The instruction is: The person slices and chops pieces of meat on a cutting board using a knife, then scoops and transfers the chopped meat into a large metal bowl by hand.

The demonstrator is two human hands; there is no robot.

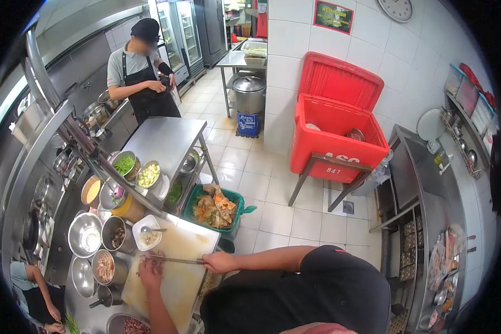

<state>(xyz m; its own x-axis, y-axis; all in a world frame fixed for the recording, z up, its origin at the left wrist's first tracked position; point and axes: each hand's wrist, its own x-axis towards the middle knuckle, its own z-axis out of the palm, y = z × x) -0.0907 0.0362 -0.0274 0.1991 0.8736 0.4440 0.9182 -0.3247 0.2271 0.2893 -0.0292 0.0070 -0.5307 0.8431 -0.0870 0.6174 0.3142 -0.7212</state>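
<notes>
My right hand [220, 262] is wrapped round the handle of a long knife [179, 260], whose blade lies level over the cutting board [178, 289]. Near the blade's far end, my left hand [150, 274] rests on a small pile of chopped meat [157, 261] with its fingers bent over it. Just behind the pile stands a white square bowl [147, 234] with pale chopped bits and a spoon in it. To the left of the board are a metal pot of meat pieces [103, 267] and a pot of darker pieces [117, 234].
A green bin [240, 207] of scraps stands behind the board. One co-worker [145, 72] stands beyond the steel table [164, 131]; another [36, 289] is at the lower left. A red cooler [334, 142] stands open on a stand. Steel shelving [412, 161] lines the right.
</notes>
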